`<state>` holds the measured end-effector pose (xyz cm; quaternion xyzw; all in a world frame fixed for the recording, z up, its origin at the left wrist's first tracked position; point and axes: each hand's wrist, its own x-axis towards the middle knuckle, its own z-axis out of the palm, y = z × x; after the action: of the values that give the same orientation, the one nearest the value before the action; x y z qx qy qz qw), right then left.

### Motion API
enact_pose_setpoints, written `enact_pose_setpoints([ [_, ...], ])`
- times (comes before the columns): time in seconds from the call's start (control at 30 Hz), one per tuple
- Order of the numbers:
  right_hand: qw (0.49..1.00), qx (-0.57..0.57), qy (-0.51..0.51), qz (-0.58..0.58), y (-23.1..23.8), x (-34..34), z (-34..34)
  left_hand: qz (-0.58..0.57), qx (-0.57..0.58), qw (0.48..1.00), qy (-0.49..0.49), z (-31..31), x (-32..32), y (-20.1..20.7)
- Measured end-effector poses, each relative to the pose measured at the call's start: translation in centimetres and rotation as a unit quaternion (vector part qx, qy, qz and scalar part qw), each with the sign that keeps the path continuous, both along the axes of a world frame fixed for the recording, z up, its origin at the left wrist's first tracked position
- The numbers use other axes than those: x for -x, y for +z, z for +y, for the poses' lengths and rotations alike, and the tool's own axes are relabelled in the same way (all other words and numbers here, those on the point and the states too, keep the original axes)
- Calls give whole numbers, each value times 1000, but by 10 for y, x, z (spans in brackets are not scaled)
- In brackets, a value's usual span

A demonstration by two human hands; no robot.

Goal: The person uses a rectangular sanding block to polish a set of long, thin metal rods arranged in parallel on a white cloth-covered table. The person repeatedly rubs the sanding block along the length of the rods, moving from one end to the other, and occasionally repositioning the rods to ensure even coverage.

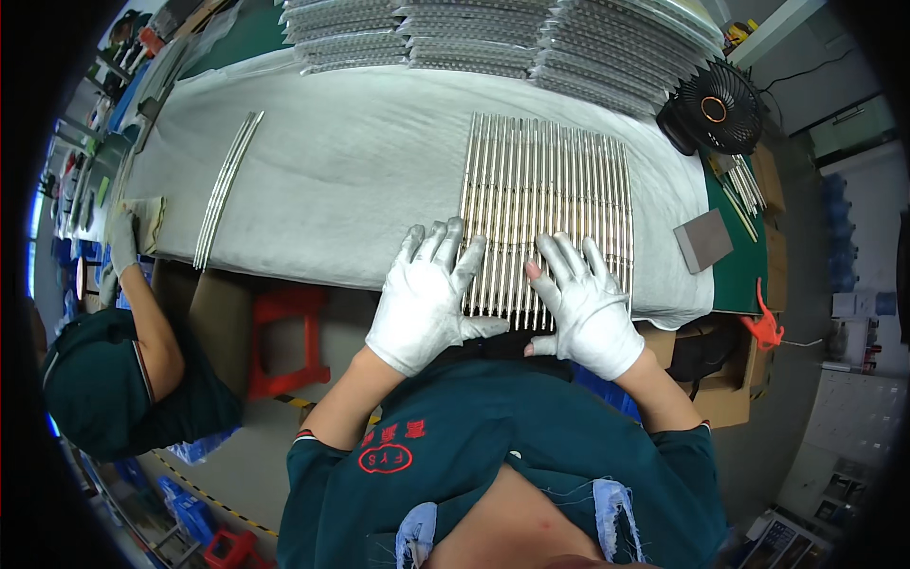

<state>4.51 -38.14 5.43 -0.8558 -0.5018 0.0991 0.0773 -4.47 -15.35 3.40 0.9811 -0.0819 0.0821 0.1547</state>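
- Metal rods (545,180): laid side by side in a close, flat row on the right half of the worktop, near ends at the edge before the person.
- Left hand (417,303): white-gloved, at the row's left edge, fingers (444,245) extended and slightly parted, thumb pointing toward the near rod ends; not closed on anything.
- Right hand (592,313): white-gloved, over the row's near right portion, fingers (572,258) spread wide; some fingertips show bare.
- Worktop (322,161): covered by a pale, lightly creased cloth; a green surface (742,277) shows at the right end.
- Thin rods (227,190): a small slanting group, well left of the row.
- Grey-brown block (703,241): right of the row, across the cloth's edge.
- Black fan (716,109): far right corner; loose rods (746,185) lie near it.
- Stacks of clear-wrapped layers (474,40): along the far side.
- Red stool (289,343): beneath the near edge, left, on a grey floor (275,446) with yellow-and-black tape (213,495).
- Co-worker (118,389): at left, dark green clothing, gloved hand (124,244) on the worktop's left end.
- Large blue bottles (839,228): against the right side of the room.
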Motion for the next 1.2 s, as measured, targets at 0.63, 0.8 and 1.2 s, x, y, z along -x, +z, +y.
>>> enact_pose_setpoints([
  [0.63,994,-95,-43,-45,4,-21,-26,-34,-16,999,-1,-19,1,-7],
  [0.8,916,6,-328,-231,2,-93,-133,-36,-10,999,-9,-16,2,-9],
  [1.2,896,-101,-411,-133,21,-100,-168,13,-26,999,-31,-12,-2,2],
])
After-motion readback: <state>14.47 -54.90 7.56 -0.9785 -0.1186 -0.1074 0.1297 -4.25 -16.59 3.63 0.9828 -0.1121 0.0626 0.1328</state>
